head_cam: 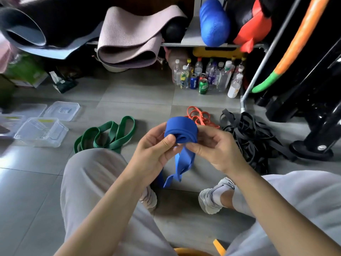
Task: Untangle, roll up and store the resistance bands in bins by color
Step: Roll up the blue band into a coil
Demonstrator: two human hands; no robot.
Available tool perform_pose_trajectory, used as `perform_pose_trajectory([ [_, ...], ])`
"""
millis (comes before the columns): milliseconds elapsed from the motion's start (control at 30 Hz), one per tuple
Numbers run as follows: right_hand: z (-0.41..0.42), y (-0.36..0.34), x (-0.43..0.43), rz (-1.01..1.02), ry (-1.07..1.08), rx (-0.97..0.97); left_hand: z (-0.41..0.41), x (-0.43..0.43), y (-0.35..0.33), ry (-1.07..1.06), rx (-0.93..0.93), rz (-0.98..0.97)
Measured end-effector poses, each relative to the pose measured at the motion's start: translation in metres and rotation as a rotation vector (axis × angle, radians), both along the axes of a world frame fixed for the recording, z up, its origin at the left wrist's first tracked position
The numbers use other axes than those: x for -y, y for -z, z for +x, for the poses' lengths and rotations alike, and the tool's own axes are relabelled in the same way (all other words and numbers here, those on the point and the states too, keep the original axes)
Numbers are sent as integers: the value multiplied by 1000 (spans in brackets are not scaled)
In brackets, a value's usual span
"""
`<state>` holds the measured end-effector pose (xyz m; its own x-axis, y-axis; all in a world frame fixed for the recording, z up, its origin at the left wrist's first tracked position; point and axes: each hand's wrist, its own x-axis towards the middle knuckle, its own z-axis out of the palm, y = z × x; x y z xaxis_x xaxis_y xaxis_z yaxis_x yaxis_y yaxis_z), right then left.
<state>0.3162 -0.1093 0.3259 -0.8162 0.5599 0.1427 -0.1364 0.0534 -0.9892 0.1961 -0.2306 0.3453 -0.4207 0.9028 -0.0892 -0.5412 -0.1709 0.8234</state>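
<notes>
A wide blue resistance band (181, 129) is partly rolled into a thick coil held between both hands at the centre of the head view. Its loose tail hangs down toward the floor between my knees. My left hand (155, 147) grips the coil's left side, thumb on the rolled end. My right hand (212, 145) pinches the band just under the coil. On the floor lie a green band (108, 134) to the left, an orange band (200, 115) behind the coil, and a tangled heap of black bands (252, 133) to the right.
Clear plastic bins (41, 131) and lids (61, 110) sit on the grey tiles at far left. Bottles and cans (208, 76) stand under a shelf holding yoga mats and a blue roller (214, 23). A black machine base (311, 150) is at right. My shoes (212, 198) rest below.
</notes>
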Motion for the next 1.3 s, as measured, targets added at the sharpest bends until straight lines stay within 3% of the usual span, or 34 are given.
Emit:
perform_pose_trajectory([
  [200, 2, 6, 1, -52, -7, 14, 10, -4, 11, -45, 209, -73],
  [367, 5, 10, 4, -1, 37, 44, 14, -5, 18, -22, 169, -117],
  [433, 7, 12, 0, 54, 42, 108, 5, -6, 19, 0, -130, -239],
  [533, 10, 11, -8, 193, -1, 256, -15, -7, 6, -15, -845, -369],
  [633, 9, 8, -8, 499, -65, 416, -22, -13, -14, 204, -1439, -418],
  [667, 9, 8, -7, 551, -71, 430, -23, -16, -18, 292, -1602, -448],
  [733, 9, 8, -7, 569, -53, 424, -24, -21, -24, 376, -1727, -484],
  [900, 14, 11, -16, 346, 24, 272, -22, -25, -17, 214, -1639, -362],
  [1067, 14, 12, -24, 175, -32, 128, -12, -21, -6, 27, -984, -221],
  [1200, 11, 8, -22, 28, -56, 22, 1, -18, -2, 33, -396, -102],
  [1267, 11, 6, -21, -4, -39, 6, 3, -19, -2, 41, -324, -126],
  [1300, 11, 5, -22, -4, -39, 8, 0, -19, -5, 40, -423, -159],
])
